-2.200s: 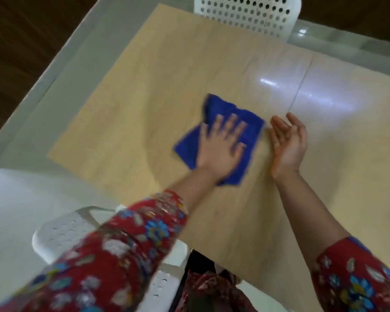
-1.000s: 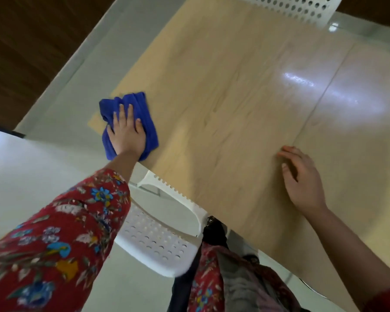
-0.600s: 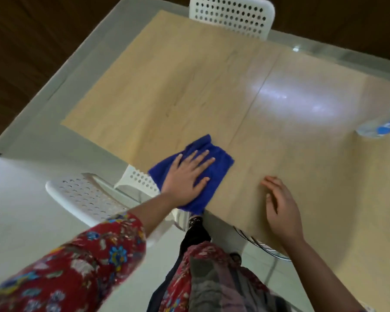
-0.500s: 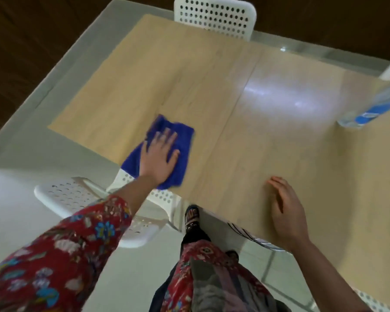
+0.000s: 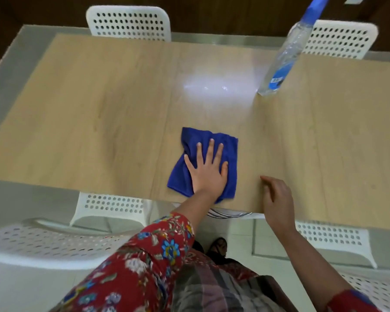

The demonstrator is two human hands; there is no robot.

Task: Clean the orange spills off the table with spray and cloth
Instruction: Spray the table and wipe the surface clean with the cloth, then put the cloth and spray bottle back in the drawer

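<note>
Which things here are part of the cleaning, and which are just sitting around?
In use: blue cloth, pressed flat by the left hand; spray bottle standing on the wooden table; right hand resting near the table's edge.
Just about: white perforated chairs around the table.

Blue cloth: roughly square, rumpled, spread flat by the table's near edge.
Spray bottle: clear plastic, blue label and head; stands on its base toward the far edge, well apart from the cloth.
Table: pale wood-grain top, glossy.
</note>
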